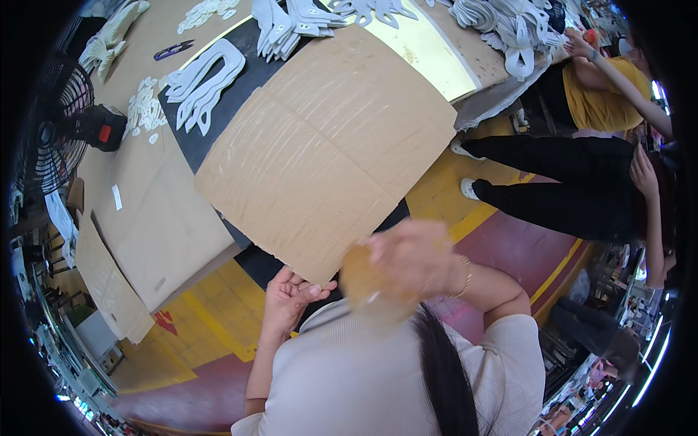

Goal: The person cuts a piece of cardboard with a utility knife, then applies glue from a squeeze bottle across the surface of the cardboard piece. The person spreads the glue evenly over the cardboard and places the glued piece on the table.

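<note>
A large brown cardboard sheet (327,152) lies across the table, streaked with pale, shiny marks. My left hand (289,296) pinches its near corner between thumb and fingers. Beside that corner, to the right, my right hand (425,254) is smeared by motion. It is wrapped round an amber, see-through, rounded thing (367,283), too blurred for its kind to show. Beyond the sheet's left edge, white-grey cut pieces with oval openings (207,80) lie on a black mat (185,142). Stacked pale cut pieces (280,29) sit at its far edge.
Small white cut-outs (145,105) and thread snips (174,49) lie on the table at left, near a black fan (54,131). A bright yellow sheet (429,54) and heaped grey pieces (512,33) are at the far right. Co-workers (567,182) stand to the right.
</note>
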Demonstrator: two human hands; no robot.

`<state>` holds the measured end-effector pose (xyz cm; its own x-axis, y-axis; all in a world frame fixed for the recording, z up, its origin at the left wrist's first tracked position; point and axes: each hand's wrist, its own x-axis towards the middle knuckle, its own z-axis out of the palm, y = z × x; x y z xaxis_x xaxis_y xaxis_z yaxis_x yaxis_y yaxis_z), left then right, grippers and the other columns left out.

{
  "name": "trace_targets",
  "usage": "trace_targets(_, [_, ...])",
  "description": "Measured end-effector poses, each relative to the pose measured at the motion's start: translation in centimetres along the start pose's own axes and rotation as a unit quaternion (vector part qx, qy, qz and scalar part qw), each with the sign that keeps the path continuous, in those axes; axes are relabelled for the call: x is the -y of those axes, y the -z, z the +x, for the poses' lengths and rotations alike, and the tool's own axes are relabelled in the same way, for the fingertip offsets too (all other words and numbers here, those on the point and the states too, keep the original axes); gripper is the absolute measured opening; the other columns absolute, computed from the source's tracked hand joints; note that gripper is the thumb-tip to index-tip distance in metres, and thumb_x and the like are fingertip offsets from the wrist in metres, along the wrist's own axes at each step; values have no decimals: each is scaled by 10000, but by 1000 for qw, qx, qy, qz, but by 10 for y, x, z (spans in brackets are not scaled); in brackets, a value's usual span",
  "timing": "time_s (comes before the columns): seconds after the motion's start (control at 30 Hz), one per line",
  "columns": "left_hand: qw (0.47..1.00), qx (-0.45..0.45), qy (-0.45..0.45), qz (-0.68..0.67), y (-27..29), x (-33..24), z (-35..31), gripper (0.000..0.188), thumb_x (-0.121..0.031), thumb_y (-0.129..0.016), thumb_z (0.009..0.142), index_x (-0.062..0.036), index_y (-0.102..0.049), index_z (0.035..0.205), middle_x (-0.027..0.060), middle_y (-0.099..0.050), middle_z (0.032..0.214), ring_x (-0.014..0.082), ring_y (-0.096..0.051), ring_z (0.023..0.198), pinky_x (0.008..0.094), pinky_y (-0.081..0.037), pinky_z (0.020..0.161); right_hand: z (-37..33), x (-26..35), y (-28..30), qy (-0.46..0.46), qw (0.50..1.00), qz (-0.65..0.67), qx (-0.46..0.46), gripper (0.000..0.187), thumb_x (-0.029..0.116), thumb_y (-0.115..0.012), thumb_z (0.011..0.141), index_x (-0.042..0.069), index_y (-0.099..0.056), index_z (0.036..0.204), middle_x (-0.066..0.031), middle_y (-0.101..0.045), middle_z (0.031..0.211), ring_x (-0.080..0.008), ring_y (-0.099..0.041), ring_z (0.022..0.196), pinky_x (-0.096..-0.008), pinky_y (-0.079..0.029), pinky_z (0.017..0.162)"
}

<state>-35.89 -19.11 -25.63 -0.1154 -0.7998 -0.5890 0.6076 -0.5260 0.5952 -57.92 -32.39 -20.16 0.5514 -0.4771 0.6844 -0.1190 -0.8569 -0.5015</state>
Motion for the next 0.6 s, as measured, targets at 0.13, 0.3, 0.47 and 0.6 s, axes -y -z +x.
trace_targets(0.13, [999,-16,29,8,-6,-7,-1,513,105,-620,811,59,-438,1288,203,-634,1136,275,-686,932,299,-597,772,-7,-40,58,-71,967,-239,-49,459,226,-859,671,27,-572,970,-59,-562,756,-171,-578,632,-264,-452,524])
trace_targets(0.3, [1000,4,23,18,-4,-8,-1,457,92,-608,838,54,-458,1268,208,-632,1129,305,-669,980,339,-584,823,-12,-37,57,-151,944,-276,-97,366,184,-834,699,26,-563,885,-43,-560,777,-180,-558,602,-270,-455,520])
trace_targets(0.47, [1000,17,0,-10,-8,-5,3,446,104,-601,834,60,-466,1257,212,-635,1120,312,-669,979,337,-591,815,-11,0,11,-33,997,-63,9,212,159,-758,686,70,-609,807,-40,-632,787,-213,-591,612,-275,-460,512])
trace_targets(0.6, [999,-24,20,22,-3,-10,-7,441,102,-605,828,58,-477,1248,206,-639,1114,299,-679,948,328,-596,782,2,-37,43,-112,982,-141,-52,231,165,-791,692,70,-604,788,-43,-601,729,-195,-579,613,-282,-460,529])
